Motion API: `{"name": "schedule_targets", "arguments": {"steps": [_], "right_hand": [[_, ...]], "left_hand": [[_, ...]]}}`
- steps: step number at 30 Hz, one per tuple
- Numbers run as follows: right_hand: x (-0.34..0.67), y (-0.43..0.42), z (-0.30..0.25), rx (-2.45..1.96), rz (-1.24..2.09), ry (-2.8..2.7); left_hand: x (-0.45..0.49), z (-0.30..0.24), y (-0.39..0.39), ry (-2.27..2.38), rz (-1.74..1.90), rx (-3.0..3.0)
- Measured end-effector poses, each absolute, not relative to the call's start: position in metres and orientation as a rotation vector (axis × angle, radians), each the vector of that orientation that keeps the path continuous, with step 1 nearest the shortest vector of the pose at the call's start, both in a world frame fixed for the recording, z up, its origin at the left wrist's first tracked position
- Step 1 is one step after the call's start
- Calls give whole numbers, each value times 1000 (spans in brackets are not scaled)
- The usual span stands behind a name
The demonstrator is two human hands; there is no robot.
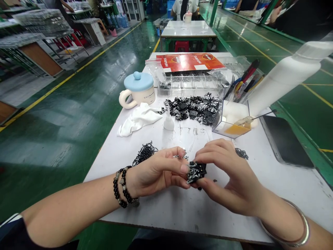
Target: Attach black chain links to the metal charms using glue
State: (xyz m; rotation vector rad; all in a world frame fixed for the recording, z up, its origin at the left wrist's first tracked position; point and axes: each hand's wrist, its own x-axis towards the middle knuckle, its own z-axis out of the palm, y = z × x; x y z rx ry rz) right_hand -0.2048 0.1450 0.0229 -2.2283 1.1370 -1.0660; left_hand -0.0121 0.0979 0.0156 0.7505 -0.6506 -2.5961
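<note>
Clump of black metal parts (196,172) sits pinched in a narrow grip between the left hand (156,172) and right hand (230,178), over the near end of the bench (166,211), with a larger pile (192,108) farther off.

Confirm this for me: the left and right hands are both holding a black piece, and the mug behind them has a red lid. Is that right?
No, the mug's lid is light blue, not red, as the head view shows. The left hand and right hand are both holding the black piece.
</note>
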Motion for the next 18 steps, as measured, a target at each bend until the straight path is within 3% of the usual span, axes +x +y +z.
{"name": "schedule_targets", "arguments": {"steps": [11,16,18], "right_hand": [[-225,138,29,-2310,-1102,1141],[-288,109,32,-2207,-1869,1959],[-307,101,31,-2109,-1749,2261]], "left_hand": [[-14,13,101,-682,-2551,690],[-12,14,100,-704,-2476,749],[-12,14,99,-714,-2458,759]]}}
